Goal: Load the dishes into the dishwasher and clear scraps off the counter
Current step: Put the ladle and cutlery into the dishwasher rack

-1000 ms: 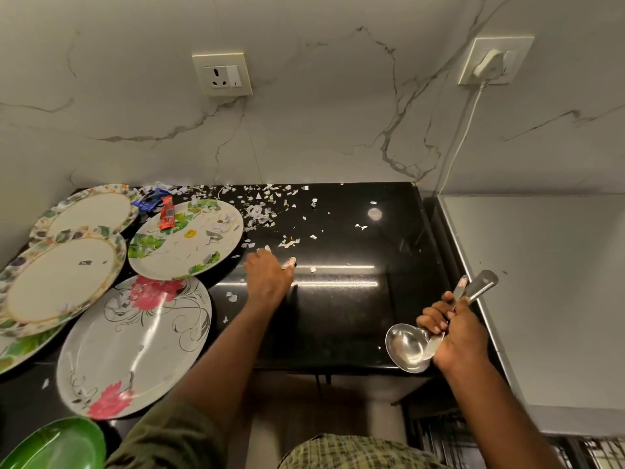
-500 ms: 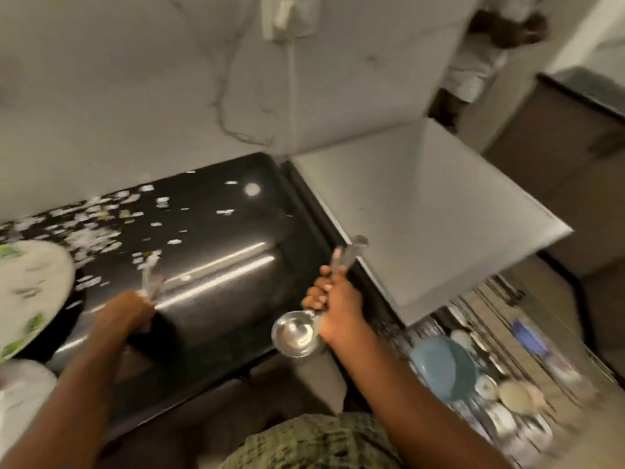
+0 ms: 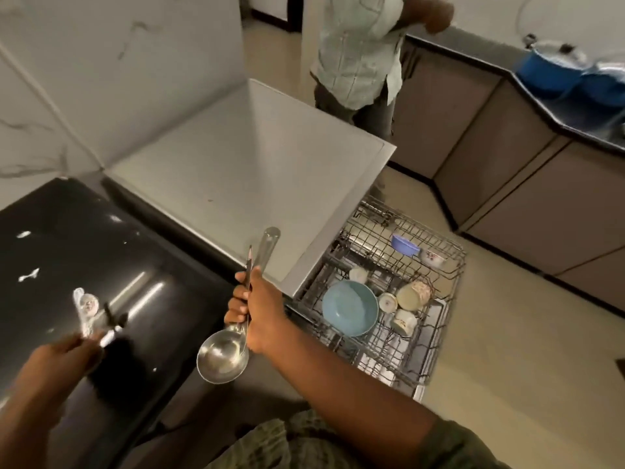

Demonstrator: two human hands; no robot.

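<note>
The view has swung right since 1 s ago: the plates have left the frame, and the black counter now fills only the lower left. The pulled-out dishwasher rack has come fully into view at centre right. The left hand has lifted off the counter, now holding a small blurred utensil.

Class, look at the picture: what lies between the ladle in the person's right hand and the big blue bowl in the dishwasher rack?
In the head view, only the right hand itself and rack wire separate ladle from blue bowl.
</note>
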